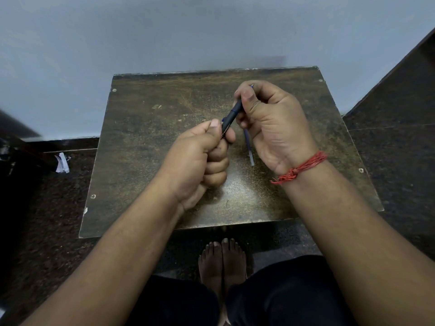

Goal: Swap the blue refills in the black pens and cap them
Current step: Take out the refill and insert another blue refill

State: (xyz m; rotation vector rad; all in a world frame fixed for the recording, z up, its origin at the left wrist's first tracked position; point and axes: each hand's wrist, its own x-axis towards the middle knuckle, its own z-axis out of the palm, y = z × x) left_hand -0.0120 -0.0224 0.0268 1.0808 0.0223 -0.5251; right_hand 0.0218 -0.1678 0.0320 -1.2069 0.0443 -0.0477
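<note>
My left hand (202, 147) and right hand (270, 118) both grip a slim black plastic pen (231, 120). A thin blue refill (248, 144) hangs from my right hand; seating it looks next.

Scuffed brown table (146, 147) against a grey wall (164, 31), dark speckled floor (58, 203), crumpled paper scrap (62, 163) lying left.

A plain room in a home: a worn small table (146, 142) against a bare wall (164, 31), dark stone floor (58, 203).
</note>
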